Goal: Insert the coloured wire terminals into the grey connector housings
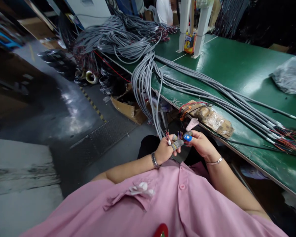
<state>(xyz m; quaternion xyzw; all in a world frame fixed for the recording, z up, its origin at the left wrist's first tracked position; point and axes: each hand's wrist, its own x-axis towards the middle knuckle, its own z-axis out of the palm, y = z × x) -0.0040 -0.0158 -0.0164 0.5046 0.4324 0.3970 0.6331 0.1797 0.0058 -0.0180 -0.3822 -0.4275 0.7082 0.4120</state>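
Note:
Close in front of my pink shirt, both hands are near each other beside the table edge. My left hand (162, 150) is closed around the end of a grey cable, and red and white wire ends (167, 135) stick up by its thumb. Grey cloth covers (177, 144) sit on some of its fingers. Thin coloured wires (180, 135) fan out between the two hands. My right hand (202, 144) pinches at these wires, its thumb wearing a blue cover (187, 137). Its fingertips are partly hidden. Grey cables (148, 70) hang over the table edge down toward my left hand.
On the green table (227, 79), a row of grey cables (212, 95) ends in bare coloured wires at right. A taped wooden block (209, 120) lies at the near edge. White posts (201, 29), a plastic bag (291, 74) and a floor-level cardboard box (128, 107) stand around.

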